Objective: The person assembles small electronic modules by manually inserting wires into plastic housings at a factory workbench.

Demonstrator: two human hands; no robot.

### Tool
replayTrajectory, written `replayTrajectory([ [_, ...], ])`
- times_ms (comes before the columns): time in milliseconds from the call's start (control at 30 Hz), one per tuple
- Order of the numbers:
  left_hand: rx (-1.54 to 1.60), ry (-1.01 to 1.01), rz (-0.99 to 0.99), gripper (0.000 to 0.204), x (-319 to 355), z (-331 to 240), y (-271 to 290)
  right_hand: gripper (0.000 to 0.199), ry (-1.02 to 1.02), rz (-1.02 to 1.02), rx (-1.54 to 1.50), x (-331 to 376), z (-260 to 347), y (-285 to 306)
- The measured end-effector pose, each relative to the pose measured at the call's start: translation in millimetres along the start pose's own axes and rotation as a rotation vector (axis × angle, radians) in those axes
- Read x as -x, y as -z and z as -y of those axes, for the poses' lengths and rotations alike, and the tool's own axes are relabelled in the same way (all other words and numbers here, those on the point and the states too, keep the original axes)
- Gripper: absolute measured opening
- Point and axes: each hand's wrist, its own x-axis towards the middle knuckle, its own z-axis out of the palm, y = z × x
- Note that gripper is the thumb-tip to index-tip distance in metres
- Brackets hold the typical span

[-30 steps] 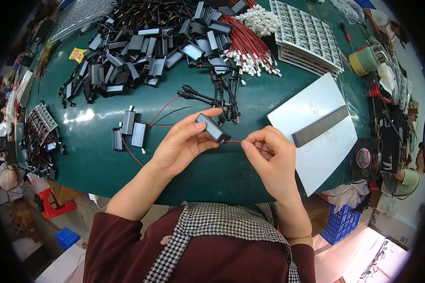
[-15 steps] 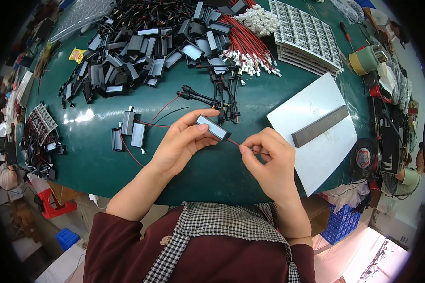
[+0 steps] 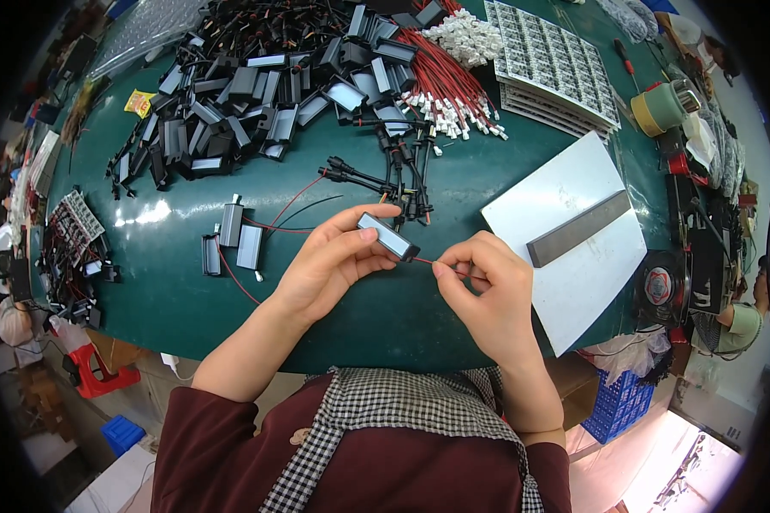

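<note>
A glossy green tabletop (image 3: 359,338) carries heaped grey-and-black housings (image 3: 243,82) toward ten o'clock, red leads (image 3: 455,79) with white connectors (image 3: 460,122) between one and two, stacked circuit-board panels (image 3: 556,64) at two, a pale metal sheet (image 3: 583,269) between three and four, and three separate housings (image 3: 249,247) between eight and nine.

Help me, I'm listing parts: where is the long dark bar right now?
On the right side of the head view, the long dark bar lies on the pale sheet, just right of the person's right hand.
</note>
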Motion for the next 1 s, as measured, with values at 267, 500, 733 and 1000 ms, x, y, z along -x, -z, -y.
replayTrajectory([
  [267, -0.094, 0.024, 0.020, 0.038, 1, 4, 2, 0.073, 0.096, 0.229, 0.043, 1, -3, -9],
  [500, -0.509, -0.103, 0.021, 0.055, 5, 11, -13, 0.054, -0.120, 0.368, -0.393, -4, -14, -23],
  [733, -0.350, -0.202, -0.027, 0.046, 6, 12, -11, 0.045, -0.359, 0.299, -0.963, -5, -10, -24],
  [1000, -0.298, -0.305, 0.009, 0.010, 6, 17, -11, 0.043, -0.306, 0.277, -0.901, -2, -6, -28],
])
